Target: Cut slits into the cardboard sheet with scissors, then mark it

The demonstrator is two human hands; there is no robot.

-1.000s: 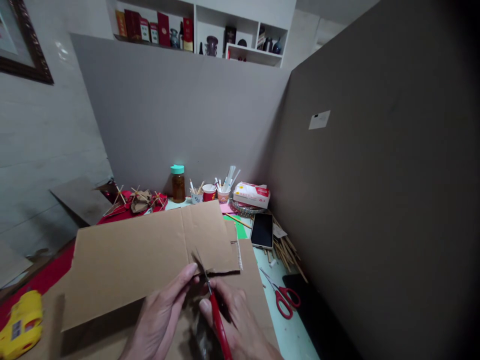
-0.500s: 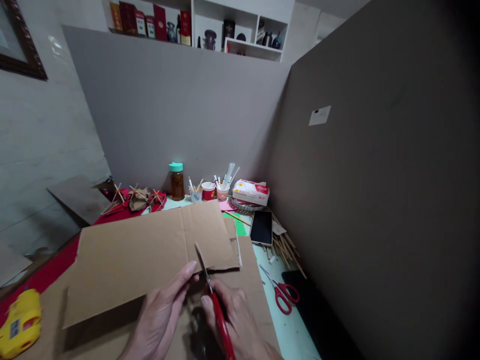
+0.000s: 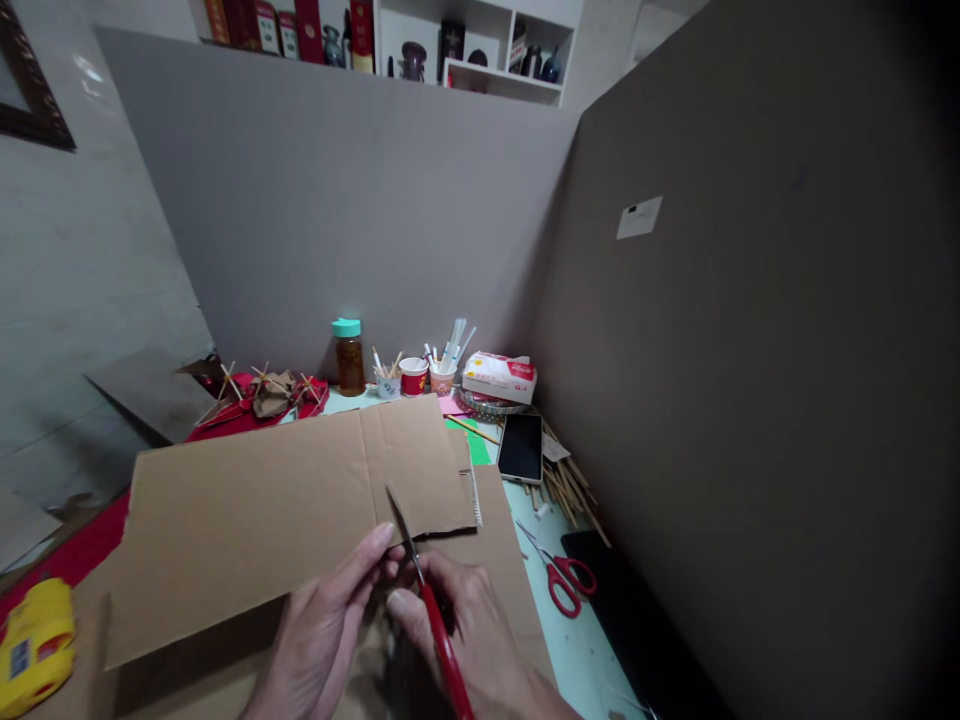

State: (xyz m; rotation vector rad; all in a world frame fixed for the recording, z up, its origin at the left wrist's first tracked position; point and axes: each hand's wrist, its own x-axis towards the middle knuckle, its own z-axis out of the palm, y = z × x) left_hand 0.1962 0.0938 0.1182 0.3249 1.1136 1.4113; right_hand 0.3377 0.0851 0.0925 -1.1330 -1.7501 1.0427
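1. Your cardboard sheet lies flat in front of you, over a second, larger piece of cardboard that covers the near part of the table. Its near right edge is where the blades meet it, so the cut line sits right between your hands.
2. Your right hand is wrapped closed around the red-handled scissors. The blades are parted, one tip standing up over the sheet and the pivot at the sheet's edge, which puts the cardboard between them.
3. Your left hand presses on the sheet just beside the blades, fingers together and the fingertips at the cut. That looks like a steadying hold rather than a pinch; whether the thumb is under the sheet I cannot tell.
4. Count of scissors: two. The spare red scissors lie shut on the pale table to your right, well apart from the cut.
5. One phone lies face up behind them, beside a loose bundle of wooden sticks, too many to count.
6. At the back stand one amber jar with a teal lid, three small cups holding pens and sticks, and one tissue pack.
7. One yellow tool sits at your far left.
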